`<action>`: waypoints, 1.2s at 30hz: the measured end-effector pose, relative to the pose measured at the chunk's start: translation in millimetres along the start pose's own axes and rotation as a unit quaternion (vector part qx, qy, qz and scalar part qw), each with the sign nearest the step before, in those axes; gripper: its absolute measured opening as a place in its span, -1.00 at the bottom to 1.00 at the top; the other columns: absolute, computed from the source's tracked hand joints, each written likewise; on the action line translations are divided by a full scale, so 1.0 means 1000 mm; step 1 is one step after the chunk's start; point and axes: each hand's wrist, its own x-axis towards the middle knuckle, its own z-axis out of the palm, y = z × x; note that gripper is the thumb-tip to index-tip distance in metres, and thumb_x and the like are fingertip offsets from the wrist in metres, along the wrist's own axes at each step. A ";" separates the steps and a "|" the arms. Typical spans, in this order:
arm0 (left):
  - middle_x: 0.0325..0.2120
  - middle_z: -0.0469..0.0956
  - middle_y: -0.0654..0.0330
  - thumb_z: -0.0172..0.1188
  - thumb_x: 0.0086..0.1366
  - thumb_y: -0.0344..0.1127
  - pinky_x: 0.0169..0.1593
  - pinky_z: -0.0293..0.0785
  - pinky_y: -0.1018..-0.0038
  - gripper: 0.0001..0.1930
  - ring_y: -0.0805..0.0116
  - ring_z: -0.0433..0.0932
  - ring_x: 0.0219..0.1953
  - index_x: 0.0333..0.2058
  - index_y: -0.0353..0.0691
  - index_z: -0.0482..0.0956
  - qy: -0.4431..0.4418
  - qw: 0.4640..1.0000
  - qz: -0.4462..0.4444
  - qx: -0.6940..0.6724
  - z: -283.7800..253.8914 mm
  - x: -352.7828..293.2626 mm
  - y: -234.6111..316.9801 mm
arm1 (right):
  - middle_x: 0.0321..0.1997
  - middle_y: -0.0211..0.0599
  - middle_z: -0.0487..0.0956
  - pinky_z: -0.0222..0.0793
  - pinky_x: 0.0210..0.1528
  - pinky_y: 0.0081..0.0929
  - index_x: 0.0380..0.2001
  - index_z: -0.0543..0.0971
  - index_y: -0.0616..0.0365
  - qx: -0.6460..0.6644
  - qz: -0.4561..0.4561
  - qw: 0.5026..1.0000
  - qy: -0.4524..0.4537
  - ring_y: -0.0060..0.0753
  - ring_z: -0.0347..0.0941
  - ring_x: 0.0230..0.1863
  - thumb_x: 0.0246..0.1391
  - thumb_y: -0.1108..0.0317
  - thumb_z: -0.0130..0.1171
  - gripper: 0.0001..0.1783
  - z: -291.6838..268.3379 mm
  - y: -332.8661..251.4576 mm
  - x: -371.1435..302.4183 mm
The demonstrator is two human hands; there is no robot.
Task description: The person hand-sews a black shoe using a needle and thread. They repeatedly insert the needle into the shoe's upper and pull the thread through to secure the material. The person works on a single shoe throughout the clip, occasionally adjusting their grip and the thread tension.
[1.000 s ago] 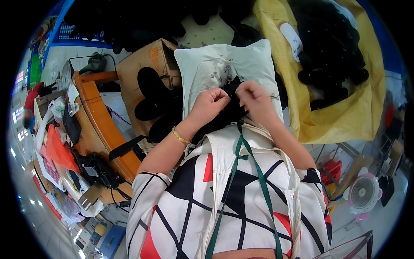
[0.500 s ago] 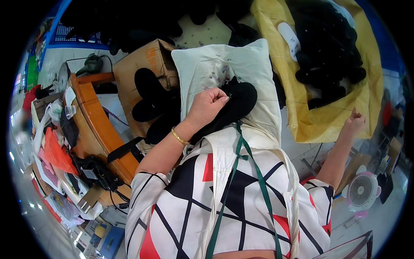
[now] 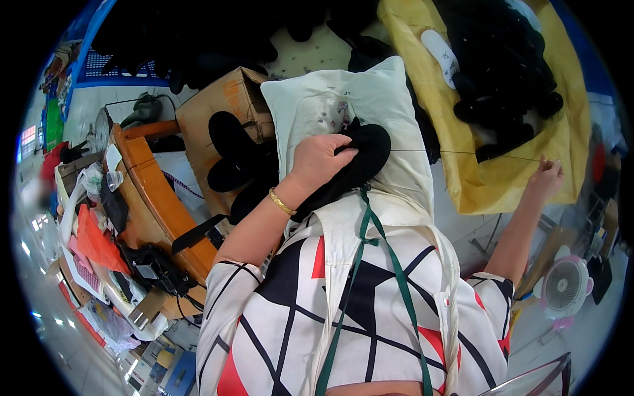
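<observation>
On my lap lies a white cushion (image 3: 389, 86), and a black fabric slipper (image 3: 375, 146) rests on it. My left hand (image 3: 319, 162) is closed on the slipper's upper edge, thumb against bent fingers. A thin dark thread (image 3: 462, 152) runs taut from the slipper out to the right. At its far end my right hand (image 3: 547, 179), arm stretched wide, pinches the thread. Any needle in those fingers is too small to make out. More black slippers (image 3: 231, 135) lie just left of the cushion.
A yellow woven sack (image 3: 472, 191) full of black slippers, with a white insole (image 3: 439, 56), lies at the right. At left stand a cardboard box (image 3: 198, 109) and a wooden chair frame (image 3: 155, 198). A small fan (image 3: 564, 284) sits low right.
My right hand has risen slightly and shifted a little outward. The thread now shows as a straight line from the slipper. My left hand keeps its grip.
</observation>
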 end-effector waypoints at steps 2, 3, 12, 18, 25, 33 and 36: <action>-0.34 0.64 0.16 0.35 0.07 -0.17 -0.26 0.52 0.36 -0.76 0.15 0.62 -0.31 -0.34 -0.18 0.70 0.004 0.999 0.011 0.039 0.000 0.001 0.006 | -0.51 -0.37 0.41 0.60 0.05 -0.17 -0.37 0.37 0.24 -0.001 -0.017 1.000 -0.006 -0.57 0.35 -0.51 0.33 0.46 -0.01 -0.86 -0.011 -0.003 0.009; -0.33 0.62 0.18 0.35 0.06 -0.18 -0.26 0.52 0.36 -0.77 0.17 0.62 -0.30 -0.36 -0.19 0.70 0.006 0.998 0.017 0.059 0.000 0.001 0.008 | -0.50 -0.36 0.42 0.61 0.03 -0.21 -0.36 0.38 0.24 0.001 -0.020 1.000 -0.013 -0.56 0.37 -0.50 0.32 0.46 0.00 -0.87 -0.021 -0.004 0.017; -0.20 0.55 0.20 0.33 0.05 -0.22 -0.24 0.51 0.35 -0.78 0.19 0.59 -0.27 -0.39 -0.25 0.67 0.068 0.994 0.066 0.057 0.007 0.000 0.004 | -0.38 -0.23 0.57 0.44 -0.28 -0.64 -0.27 0.49 0.26 -0.455 -0.295 0.829 0.137 -0.50 0.52 -0.39 0.26 0.37 0.13 -0.85 -0.105 -0.065 0.063; -0.19 0.54 0.18 0.34 0.10 -0.21 -0.24 0.50 0.40 -0.75 0.25 0.58 -0.29 -0.35 -0.29 0.66 0.029 0.998 0.040 -0.032 0.014 0.007 -0.015 | -0.33 -0.28 0.59 0.38 -0.32 -0.63 -0.10 0.50 0.28 -0.432 -0.234 0.870 0.033 -0.56 0.49 -0.32 0.19 0.46 0.07 -0.77 -0.135 -0.027 0.071; -0.24 0.51 0.24 0.32 0.24 -0.32 -0.33 0.38 0.59 -0.82 0.54 0.40 -0.43 -0.30 -0.34 0.62 0.009 0.995 0.045 -0.092 -0.004 0.006 -0.005 | -0.22 -0.39 0.53 0.43 -0.14 -0.47 -0.12 0.57 0.15 -0.306 0.008 0.841 -0.446 -0.49 0.50 -0.20 0.22 0.51 0.12 -0.83 0.076 0.014 -0.198; -0.57 0.52 0.31 0.30 0.28 -0.28 -0.36 0.34 0.62 -0.79 0.59 0.39 -0.50 -0.41 -0.35 0.65 0.029 0.991 -0.018 -0.131 -0.010 -0.027 0.029 | -0.46 -0.24 0.45 0.41 -0.35 -0.30 -0.39 0.56 0.14 -0.254 -0.207 0.715 -0.617 -0.14 0.44 -0.40 -0.03 0.40 0.33 -0.85 0.125 -0.001 -0.284; -0.59 0.54 0.36 0.31 0.28 -0.28 -0.39 0.34 0.63 -0.75 0.65 0.41 -0.51 -0.48 -0.37 0.66 -0.063 0.975 -0.110 -0.185 0.003 -0.025 0.036 | -0.48 -0.27 0.44 0.40 -0.40 -0.29 -0.42 0.55 0.11 -0.190 -0.266 0.709 -0.626 -0.18 0.43 -0.45 -0.07 0.41 0.34 -0.84 0.130 -0.022 -0.302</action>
